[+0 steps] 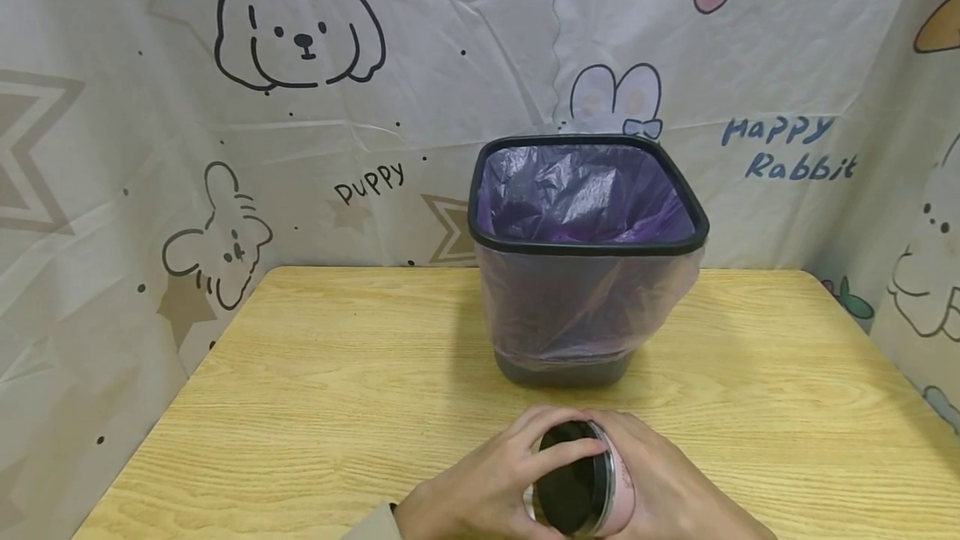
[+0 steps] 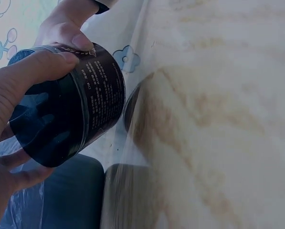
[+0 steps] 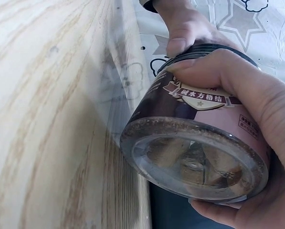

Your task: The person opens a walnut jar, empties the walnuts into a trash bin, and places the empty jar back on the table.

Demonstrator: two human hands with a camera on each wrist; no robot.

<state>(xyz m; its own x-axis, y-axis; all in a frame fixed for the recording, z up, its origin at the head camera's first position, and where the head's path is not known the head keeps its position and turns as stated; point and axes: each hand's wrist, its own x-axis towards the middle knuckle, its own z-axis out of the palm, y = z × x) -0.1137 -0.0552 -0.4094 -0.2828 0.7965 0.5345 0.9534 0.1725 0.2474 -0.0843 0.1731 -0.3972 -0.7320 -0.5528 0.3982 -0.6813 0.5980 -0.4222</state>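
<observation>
A plastic jar (image 3: pixel 180 102) with a pink and dark brown printed label is tilted on its side between both hands, low in the head view. My left hand (image 1: pixel 491 469) grips its black screw lid (image 1: pixel 566 482), the index finger lying across the lid's top. Round the pink side of the jar body my right hand (image 1: pixel 660 482) is wrapped, its thumb pressing on the label in the right wrist view. Through the clear base (image 3: pixel 190 164), tan-brown pieces show inside; their kind is unclear. The lid is on the jar.
Behind the hands stands a dark waste bin (image 1: pixel 562 369), its black rim (image 1: pixel 592 248) holding a purple plastic bag (image 1: pixel 577 190). All of this is on a light wooden table (image 1: pixel 337 407). A pale printed cloth (image 1: pixel 420 48) hangs around the back and sides.
</observation>
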